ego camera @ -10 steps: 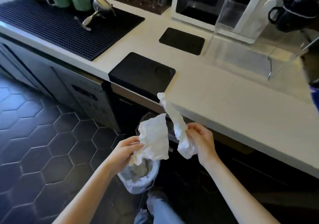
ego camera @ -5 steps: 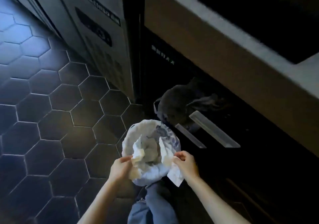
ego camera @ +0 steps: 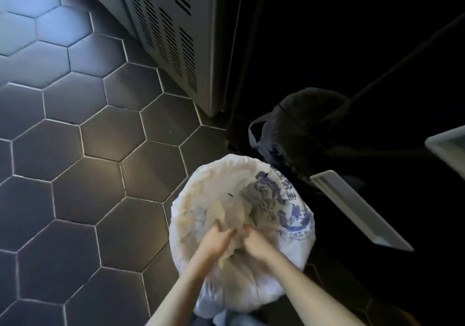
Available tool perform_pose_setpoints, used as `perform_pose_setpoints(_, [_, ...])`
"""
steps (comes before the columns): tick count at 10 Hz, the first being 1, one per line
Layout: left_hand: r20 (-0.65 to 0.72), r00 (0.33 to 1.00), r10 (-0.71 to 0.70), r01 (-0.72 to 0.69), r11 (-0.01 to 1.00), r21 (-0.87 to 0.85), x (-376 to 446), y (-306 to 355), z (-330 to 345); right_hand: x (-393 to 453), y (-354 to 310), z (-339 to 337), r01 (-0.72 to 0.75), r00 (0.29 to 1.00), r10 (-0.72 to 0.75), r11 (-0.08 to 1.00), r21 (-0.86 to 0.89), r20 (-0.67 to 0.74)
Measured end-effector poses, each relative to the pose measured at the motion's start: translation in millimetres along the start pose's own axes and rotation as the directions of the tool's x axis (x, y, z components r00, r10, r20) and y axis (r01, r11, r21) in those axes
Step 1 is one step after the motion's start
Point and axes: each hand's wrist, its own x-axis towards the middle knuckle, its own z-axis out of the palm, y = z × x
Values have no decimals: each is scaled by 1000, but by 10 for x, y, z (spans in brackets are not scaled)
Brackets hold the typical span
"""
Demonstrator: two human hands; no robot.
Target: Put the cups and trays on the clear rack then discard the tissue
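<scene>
The crumpled white tissue (ego camera: 232, 215) lies inside a small bin lined with a white plastic bag with blue print (ego camera: 297, 221), which stands on the floor below me. Both of my hands reach down into the bin's mouth, close together. My left hand (ego camera: 216, 240) and my right hand (ego camera: 256, 244) have their fingers closed on tissue, and more of it bunches between the palms. The picture is blurred at the fingertips. No cups, trays or clear rack are in view.
Dark hexagonal floor tiles (ego camera: 100, 149) spread to the left. A steel appliance panel with vent slots (ego camera: 176, 36) stands behind the bin. A glossy black cabinet front (ego camera: 352, 74) to the right mirrors the bin and carries pale bar handles (ego camera: 357, 207).
My view has dropped from the counter to the floor and closed in on the bin. Both hands have come together and gone down into the bin with the tissue.
</scene>
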Motion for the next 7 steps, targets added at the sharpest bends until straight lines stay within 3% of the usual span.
perform_pose_setpoints(1, [74,997,32,-35,998,42,69,33,35,40,-36,-22,-28,1000,28,999,-46,-4])
perform_pose_setpoints(2, [105,992,75,-94,977,189,-132,98,-72,-155,-163,-176,-23,999,20,997,-69,-49])
perform_pose_setpoints(3, [71,992,101,-115,965,236,-496,240,-256,-546,-344,-434,30,994,-44,991,-128,-104])
perform_pose_setpoints(5, [48,989,139,-146,942,303,-1557,825,-648,-1682,-898,-1004,122,975,-142,985,-126,-170])
perform_pose_setpoints(7, [97,945,312,-319,811,490,-2873,1828,-988,-3151,-1568,-1587,245,924,-255,967,-70,-284])
